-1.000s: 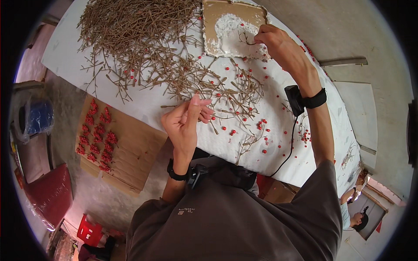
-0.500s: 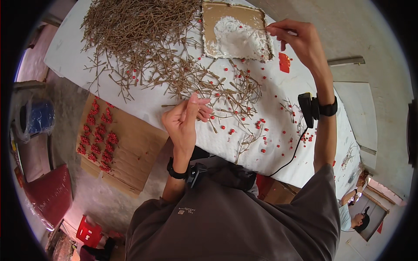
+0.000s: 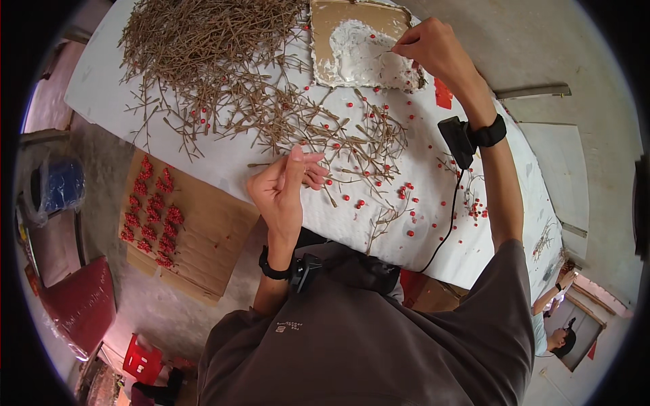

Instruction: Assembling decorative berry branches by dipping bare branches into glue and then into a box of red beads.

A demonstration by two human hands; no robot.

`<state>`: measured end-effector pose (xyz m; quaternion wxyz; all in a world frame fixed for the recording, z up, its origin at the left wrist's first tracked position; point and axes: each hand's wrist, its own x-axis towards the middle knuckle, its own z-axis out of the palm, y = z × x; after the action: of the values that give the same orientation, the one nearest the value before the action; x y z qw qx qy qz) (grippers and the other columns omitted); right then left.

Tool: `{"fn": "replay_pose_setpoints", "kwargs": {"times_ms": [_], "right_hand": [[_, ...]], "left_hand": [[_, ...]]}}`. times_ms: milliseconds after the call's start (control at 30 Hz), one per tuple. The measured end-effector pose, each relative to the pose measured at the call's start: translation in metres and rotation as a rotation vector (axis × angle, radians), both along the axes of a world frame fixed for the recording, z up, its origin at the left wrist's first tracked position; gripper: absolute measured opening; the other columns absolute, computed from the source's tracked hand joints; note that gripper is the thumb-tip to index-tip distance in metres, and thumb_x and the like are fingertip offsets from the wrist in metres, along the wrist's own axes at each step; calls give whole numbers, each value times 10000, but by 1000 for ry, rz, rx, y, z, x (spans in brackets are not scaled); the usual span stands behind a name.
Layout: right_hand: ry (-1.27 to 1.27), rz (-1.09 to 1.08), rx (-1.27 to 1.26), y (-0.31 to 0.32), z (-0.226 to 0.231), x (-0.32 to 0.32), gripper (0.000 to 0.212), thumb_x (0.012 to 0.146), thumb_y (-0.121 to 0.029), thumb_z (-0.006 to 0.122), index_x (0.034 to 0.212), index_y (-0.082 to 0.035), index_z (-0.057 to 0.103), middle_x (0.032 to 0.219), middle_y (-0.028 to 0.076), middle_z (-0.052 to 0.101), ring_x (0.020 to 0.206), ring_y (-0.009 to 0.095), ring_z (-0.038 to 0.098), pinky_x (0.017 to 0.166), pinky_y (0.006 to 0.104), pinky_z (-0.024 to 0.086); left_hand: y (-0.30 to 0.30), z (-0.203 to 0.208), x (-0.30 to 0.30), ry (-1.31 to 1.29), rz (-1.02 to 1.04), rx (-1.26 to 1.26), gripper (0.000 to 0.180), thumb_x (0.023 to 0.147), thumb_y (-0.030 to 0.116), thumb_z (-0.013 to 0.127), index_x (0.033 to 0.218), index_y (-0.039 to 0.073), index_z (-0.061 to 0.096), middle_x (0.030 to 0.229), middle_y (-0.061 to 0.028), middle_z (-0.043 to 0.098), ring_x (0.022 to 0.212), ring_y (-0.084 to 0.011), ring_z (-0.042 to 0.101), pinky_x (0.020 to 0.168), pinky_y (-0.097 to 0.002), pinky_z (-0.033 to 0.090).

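Note:
My right hand [image 3: 433, 54] is over the right side of a shallow gold tray [image 3: 332, 20] coated with white paste [image 3: 355, 54]. Its thumb and fingers pinch what looks like a thin stem [image 3: 393, 51], whose tip points at the paste; most of it is hidden. My left hand [image 3: 281, 189] hovers at the table's near edge, thumb up and fingers loosely curled; anything small between them cannot be made out. Brown branched twigs [image 3: 338, 142] lie just beyond it. Loose red berries [image 3: 360, 204] are scattered to its right.
A big heap of brown twigs [image 3: 203, 54] covers the far left of the white table [image 3: 101, 74]. Below left, red berry clusters [image 3: 156, 203] lie in rows on cardboard [image 3: 210, 237]. A red piece [image 3: 443, 95] sits beside the tray. Another person [image 3: 555, 331] is at far right.
My right hand has moved left, from the tray's right edge to over the paste, fingers still pinched. My left hand has barely moved.

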<state>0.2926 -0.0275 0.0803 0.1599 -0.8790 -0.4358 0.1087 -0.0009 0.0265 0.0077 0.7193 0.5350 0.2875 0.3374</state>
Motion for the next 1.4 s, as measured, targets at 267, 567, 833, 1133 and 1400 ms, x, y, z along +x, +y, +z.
{"fn": "replay_pose_setpoints", "kwargs": {"times_ms": [267,567,833,1133,1400], "right_hand": [[-63,35,12,0,-6,-1,157,782,-107,705,862,26,732,690,145,691,595,192,669,586,310,522],[-120,68,280,-27,26,-32,139,791,-82,728,888,18,729,734,131,695,626,177,669,609,281,526],[-441,100,666,-63,9,-91,152,741,19,771,887,6,730,840,101,692,692,183,662,628,258,530],[-652,193,812,-82,3,-133,211,675,66,796,869,22,726,833,99,681,726,219,664,619,281,545],[-685,237,764,-98,7,-147,248,659,73,789,893,11,736,861,92,684,735,231,666,618,284,550]], "left_hand": [[-1,0,0,-16,-3,8,383,992,179,531,813,-132,665,697,-191,667,507,-169,596,479,-257,465],[0,-2,-1,-32,-13,14,390,994,192,529,840,-140,662,687,-176,663,522,-164,600,483,-253,462],[-5,5,-3,-11,-86,57,334,984,178,549,930,-125,678,754,-156,690,611,-152,641,537,-243,491],[-25,64,41,-131,-285,-79,274,968,125,565,1118,-85,659,953,-167,710,793,-168,675,656,-261,542],[-34,68,49,-171,-245,-90,273,909,105,675,1122,-65,666,952,-100,715,860,-77,633,730,-219,531]]}}
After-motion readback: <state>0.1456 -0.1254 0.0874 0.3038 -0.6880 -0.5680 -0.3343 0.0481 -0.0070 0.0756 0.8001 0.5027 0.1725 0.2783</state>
